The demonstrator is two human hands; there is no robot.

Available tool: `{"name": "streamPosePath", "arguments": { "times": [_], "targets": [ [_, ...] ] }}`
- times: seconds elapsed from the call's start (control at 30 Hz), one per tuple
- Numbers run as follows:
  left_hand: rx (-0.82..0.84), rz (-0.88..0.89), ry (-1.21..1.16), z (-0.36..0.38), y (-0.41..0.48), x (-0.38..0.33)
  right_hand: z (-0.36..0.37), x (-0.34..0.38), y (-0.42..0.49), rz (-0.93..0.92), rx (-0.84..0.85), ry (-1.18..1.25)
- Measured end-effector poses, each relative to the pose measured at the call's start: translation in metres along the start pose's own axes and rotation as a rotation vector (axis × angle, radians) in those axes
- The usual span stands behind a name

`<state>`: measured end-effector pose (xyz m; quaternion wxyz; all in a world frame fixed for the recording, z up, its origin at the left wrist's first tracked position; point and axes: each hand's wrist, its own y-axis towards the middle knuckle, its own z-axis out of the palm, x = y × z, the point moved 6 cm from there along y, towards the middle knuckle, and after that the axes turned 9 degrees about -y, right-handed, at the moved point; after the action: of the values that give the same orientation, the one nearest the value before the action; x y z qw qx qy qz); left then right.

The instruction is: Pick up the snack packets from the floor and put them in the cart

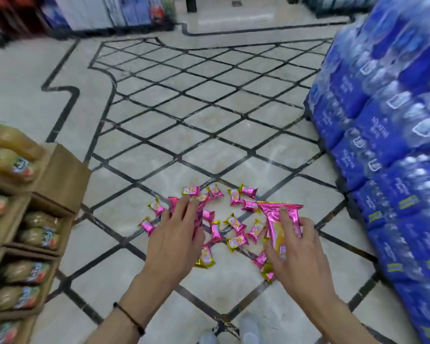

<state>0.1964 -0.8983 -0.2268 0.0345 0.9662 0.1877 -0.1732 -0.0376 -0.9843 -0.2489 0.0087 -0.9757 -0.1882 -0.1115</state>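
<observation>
Person was crouched over the marble floor [209, 135] w/ both hands down among a scatter of small pink-and-gold snack packets [235, 223], approx two dozen, loosely spread btwn the hands and a bit beyond. Right hand [298, 254] had its grip closed round a larger pink foil pouch [279, 214], top seam up, held just above the pile; a few small packets seemed tucked under that palm too. Left hand [176, 237] lay fingers spread over the left part of the pile, w/ something pink under the palm – couldn't tell if that grip had actually closed on it or was only pressing down. No cart anywhere in view, so nothing shown as delivered. Judging by that, the job was at its early stage: gathering started, most packets on the floor, all the carrying left. Stacked blue water-bottle packs [382, 125] stood close on the right, cardboard trays of juice bottles [23, 227] on the left.
</observation>
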Motion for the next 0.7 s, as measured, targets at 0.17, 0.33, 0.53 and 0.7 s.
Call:
{"name": "streamPosePath", "arguments": {
  "times": [0.17, 0.33, 0.53, 0.7],
  "targets": [
    [-0.041, -0.007, 0.012, -0.047, -0.015, -0.040, -0.064, 0.007, 0.006, 0.006, -0.052, 0.000],
    [-0.099, -0.036, -0.033, -0.066, -0.018, -0.062, -0.098, 0.006, 0.013, 0.017, -0.079, 0.032],
    [-0.096, -0.020, -0.042, -0.077, -0.010, -0.080, -0.122, -0.007, 0.017, 0.049, -0.115, 0.050],
    [-0.088, 0.088, -0.052, -0.084, 0.005, -0.106, -0.142, -0.022, 0.006, 0.141, -0.142, 0.041]
  ]
}}
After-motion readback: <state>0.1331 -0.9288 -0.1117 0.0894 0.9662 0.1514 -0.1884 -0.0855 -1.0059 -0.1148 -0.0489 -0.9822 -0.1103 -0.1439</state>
